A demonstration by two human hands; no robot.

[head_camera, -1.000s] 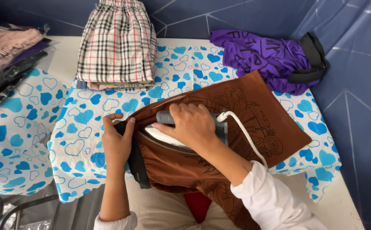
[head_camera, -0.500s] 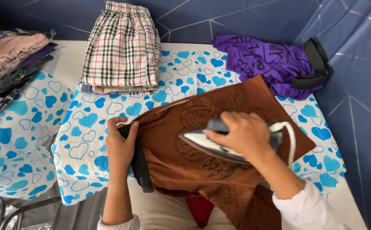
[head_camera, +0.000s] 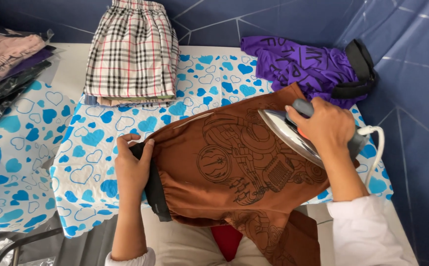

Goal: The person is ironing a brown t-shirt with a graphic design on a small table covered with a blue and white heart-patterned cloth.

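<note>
A brown garment point(head_camera: 224, 162) with a dark line drawing and a black waistband lies spread on the ironing surface. My left hand point(head_camera: 132, 165) presses flat on its left edge, fingers over the waistband. My right hand point(head_camera: 325, 125) grips the grey handle of a steam iron point(head_camera: 293, 135), which rests tilted on the garment's upper right part. A white cord point(head_camera: 378, 148) loops off the iron's rear.
The board cover point(head_camera: 91, 148) is white with blue hearts. Folded plaid shorts point(head_camera: 133, 54) sit at the back, a crumpled purple garment point(head_camera: 303, 66) at the back right, stacked bagged clothes point(head_camera: 7, 64) at the far left. A blue padded wall point(head_camera: 411, 98) closes the right side.
My right hand has slid the iron from beside my left hand across the brown garment to its upper right. My left hand has stayed on the waistband edge.
</note>
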